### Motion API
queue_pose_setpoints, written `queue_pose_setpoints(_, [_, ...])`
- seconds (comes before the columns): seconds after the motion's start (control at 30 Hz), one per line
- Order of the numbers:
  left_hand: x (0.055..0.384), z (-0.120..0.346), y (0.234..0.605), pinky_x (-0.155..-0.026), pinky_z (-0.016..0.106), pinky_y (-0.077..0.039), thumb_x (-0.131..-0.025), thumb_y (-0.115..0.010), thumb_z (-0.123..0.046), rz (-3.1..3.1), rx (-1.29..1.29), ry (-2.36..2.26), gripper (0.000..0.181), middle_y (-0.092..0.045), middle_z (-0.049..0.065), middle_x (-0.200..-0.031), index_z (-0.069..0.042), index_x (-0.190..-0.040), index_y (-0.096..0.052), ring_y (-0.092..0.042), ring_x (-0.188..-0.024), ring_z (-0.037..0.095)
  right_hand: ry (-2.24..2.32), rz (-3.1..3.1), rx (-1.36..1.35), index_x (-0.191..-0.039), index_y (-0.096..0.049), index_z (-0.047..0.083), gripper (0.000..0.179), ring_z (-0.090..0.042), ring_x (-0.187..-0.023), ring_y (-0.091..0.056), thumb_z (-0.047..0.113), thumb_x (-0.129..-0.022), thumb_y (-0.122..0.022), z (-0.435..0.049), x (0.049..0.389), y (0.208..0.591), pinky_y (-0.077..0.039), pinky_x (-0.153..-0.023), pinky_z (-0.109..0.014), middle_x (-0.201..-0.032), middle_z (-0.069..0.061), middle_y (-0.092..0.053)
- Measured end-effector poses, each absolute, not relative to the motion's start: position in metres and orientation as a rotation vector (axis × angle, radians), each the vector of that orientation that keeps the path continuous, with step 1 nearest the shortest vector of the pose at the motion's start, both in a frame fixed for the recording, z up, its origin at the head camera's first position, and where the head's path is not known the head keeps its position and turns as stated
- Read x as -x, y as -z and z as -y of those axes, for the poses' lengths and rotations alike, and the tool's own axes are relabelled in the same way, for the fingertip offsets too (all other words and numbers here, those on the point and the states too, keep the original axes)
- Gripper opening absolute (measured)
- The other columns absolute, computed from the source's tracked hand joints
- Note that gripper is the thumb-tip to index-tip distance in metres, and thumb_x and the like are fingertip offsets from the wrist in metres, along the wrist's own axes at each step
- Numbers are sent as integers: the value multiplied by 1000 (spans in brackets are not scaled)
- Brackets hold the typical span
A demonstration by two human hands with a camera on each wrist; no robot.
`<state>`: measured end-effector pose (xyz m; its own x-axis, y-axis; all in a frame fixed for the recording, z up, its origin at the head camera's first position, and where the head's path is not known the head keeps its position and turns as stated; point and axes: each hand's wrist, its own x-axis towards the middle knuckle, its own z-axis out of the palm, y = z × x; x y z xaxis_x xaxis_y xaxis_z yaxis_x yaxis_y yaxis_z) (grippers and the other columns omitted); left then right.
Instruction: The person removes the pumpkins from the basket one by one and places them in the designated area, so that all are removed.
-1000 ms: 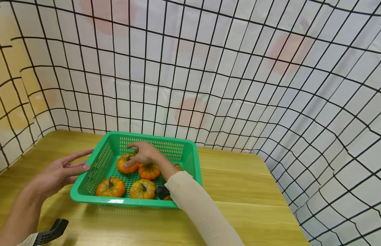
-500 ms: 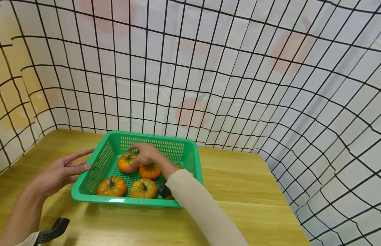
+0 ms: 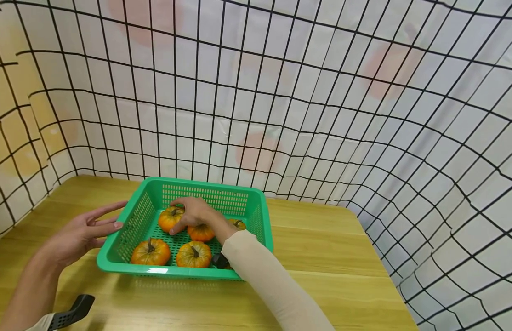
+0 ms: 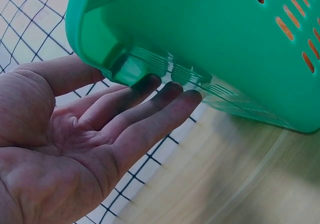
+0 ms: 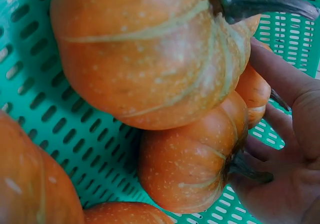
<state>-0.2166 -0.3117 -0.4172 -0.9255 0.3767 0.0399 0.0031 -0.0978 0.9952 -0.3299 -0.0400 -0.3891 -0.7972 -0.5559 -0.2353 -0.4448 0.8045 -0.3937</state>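
In the green plastic basket, my right hand straddles the small orange pumpkin at the back left. Its thumb lies along the pumpkin's front and the fingers curl over the back, gripping it; the right wrist view hides the fingertips. Another pumpkin sits under that hand's wrist. Two more, a left front pumpkin and a middle front pumpkin, stay untouched. My left hand touches the basket's left rim, fingers fairly straight; in the left wrist view, fingertips reach beneath the rim.
The basket stands on a wooden table near its back edge. A pumpkin at the basket's right is partly hidden by my right arm. A black wire grid before a pale sheet encloses the back and sides.
My right hand has lowered over the back left pumpkin; its thumb has slid from the pumpkin's side down to the front edge. My left hand has stayed at the basket rim.
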Motion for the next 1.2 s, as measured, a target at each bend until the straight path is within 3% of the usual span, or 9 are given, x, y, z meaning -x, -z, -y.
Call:
queue_pose_setpoints(0.63, [215, 311, 417, -82, 38, -63, -105, -48, 0, -1939, -411, -2103, 52, -74, -2, -120, -41, -137, -53, -75, -102, 21, 407, -2697, 778, -149, -51, 33, 79, -23, -142, -47, 48, -80, -86, 38, 331, 385, -47, -112, -36, -154, 4, -50])
queue_pose_setpoints(1.0, [218, 310, 418, -85, 35, -63, -106, -47, 0, -1913, -439, -2098, 51, -75, 2, -118, -40, -137, -51, -75, -101, 24, 415, -2749, 792, -151, -49, 31, 82, -28, -146, -42, 47, -79, -86, 25, 331, 368, -44, -115, -41, -156, 1, -48])
queue_pose_setpoints(1.2, [216, 313, 419, -85, 35, -63, -106, -47, 0, -1928, -438, -2099, 51, -75, 2, -119, -40, -138, -51, -75, -102, 24, 343, -2771, 854, -153, -47, 27, 84, -23, -145, -44, 44, -81, -86, 21, 328, 352, -44, -116, -38, -156, 3, -47])
